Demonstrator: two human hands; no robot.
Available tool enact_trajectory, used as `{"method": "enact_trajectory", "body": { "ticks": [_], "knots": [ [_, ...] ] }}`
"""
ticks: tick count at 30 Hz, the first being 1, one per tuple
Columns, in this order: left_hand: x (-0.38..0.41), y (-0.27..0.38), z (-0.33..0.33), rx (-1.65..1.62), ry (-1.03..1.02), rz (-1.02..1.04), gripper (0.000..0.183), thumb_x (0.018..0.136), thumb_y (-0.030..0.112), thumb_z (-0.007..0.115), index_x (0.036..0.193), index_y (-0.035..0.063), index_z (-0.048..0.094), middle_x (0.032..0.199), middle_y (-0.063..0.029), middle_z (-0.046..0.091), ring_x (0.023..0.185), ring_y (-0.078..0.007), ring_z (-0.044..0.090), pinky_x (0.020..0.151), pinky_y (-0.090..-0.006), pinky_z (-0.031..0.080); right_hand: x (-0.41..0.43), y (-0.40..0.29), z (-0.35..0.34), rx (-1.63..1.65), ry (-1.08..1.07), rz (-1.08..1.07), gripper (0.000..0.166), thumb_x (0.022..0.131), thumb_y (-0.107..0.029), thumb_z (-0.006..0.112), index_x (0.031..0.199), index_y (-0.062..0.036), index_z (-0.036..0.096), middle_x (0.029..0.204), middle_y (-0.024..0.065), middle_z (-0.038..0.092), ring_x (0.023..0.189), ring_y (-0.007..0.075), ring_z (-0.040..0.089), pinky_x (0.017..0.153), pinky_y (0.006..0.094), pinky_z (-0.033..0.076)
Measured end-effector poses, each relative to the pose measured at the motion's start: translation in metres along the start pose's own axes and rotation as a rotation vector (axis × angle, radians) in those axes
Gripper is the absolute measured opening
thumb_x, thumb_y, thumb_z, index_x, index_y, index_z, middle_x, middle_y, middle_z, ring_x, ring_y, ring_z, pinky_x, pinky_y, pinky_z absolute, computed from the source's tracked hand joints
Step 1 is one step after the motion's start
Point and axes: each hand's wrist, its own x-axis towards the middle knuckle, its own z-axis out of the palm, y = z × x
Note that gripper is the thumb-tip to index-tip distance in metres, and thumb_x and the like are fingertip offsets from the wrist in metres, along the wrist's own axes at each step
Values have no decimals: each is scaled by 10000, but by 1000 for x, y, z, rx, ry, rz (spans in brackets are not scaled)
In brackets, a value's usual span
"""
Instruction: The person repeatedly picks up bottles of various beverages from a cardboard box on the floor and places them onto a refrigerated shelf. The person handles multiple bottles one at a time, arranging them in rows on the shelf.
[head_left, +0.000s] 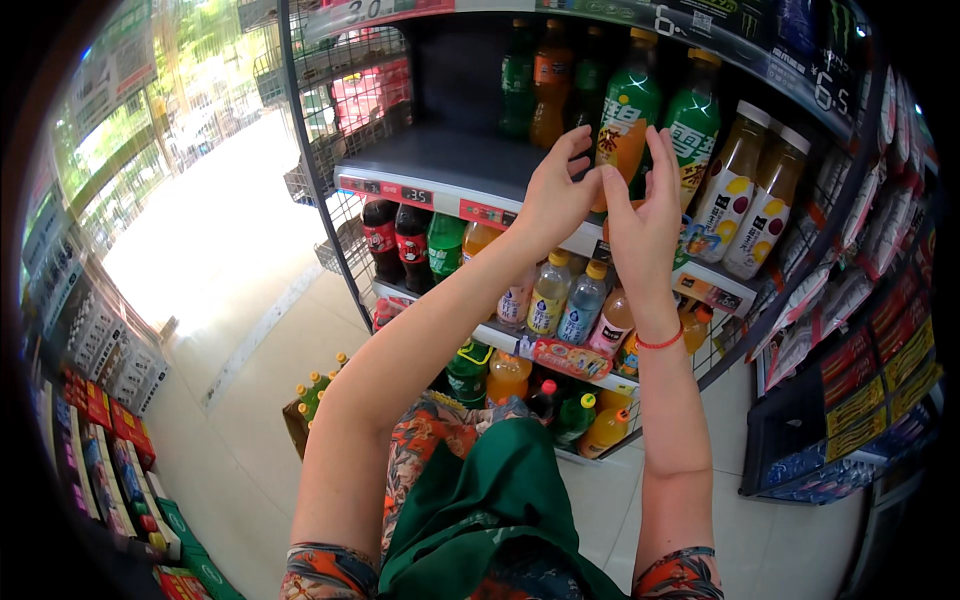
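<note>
My left hand (561, 184) and my right hand (643, 217) are raised before a drinks shelf, fingers apart and thumb tips close together. Between the fingers shows a green and orange plastic drink bottle (628, 112) with an orange cap, upright on the shelf. Whether any fingertip touches it, I cannot tell. Nothing is gripped in either hand. A similar green bottle (690, 124) stands just right of my right fingers. Two juice bottles (757, 217) with white caps are further right. A red cord bracelet (660, 341) circles my right wrist.
Darker bottles (551, 82) stand deeper on this shelf (442, 161). Cola bottles (380, 238) and clear soda bottles (585, 300) fill the tier below. Hanging packets (855, 247) border the right side. An open carton of bottles (294, 424) sits on the tiled floor (247, 450) at left.
</note>
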Motion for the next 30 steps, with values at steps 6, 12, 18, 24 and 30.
{"method": "enact_trajectory", "body": {
  "ticks": [6,12,18,24,30],
  "knots": [
    [22,3,2,-179,-51,-102,745,950,229,638,1550,31,243,1510,-223,399,1347,-279,460,1073,-351,406,10,-3,7,48,-75,173,708,961,-308,610,1485,56,303,1534,341,282,1459,415,282,1160,423,300],
    [32,2,-1,-311,-108,-207,865,934,319,648,1574,27,144,1468,-232,440,1335,-278,462,1084,-355,379,17,-1,13,-52,-85,150,728,940,-318,631,1468,72,317,1500,326,342,1407,429,358,1141,439,333],
    [38,0,-12,-346,-47,-196,640,918,341,675,1408,52,384,1241,-69,558,1101,-156,555,945,-310,448,14,2,22,-159,-34,-16,658,961,-337,634,1457,23,396,1434,232,464,1298,331,508,1026,364,450],
    [29,-1,-30,-337,69,-91,565,897,412,713,1260,52,474,1041,-46,578,892,-116,562,821,-264,453,19,9,31,-79,-172,14,547,985,-289,584,1439,-13,452,1428,227,489,1338,334,477,1057,378,419],
    [6,4,-53,-360,37,-221,665,923,491,670,1333,41,401,1180,-79,547,1055,-166,580,887,-335,535,12,0,43,-183,-235,-150,516,920,-99,589,1405,7,449,1397,218,507,1301,387,480,1079,446,407]
  ]
}}
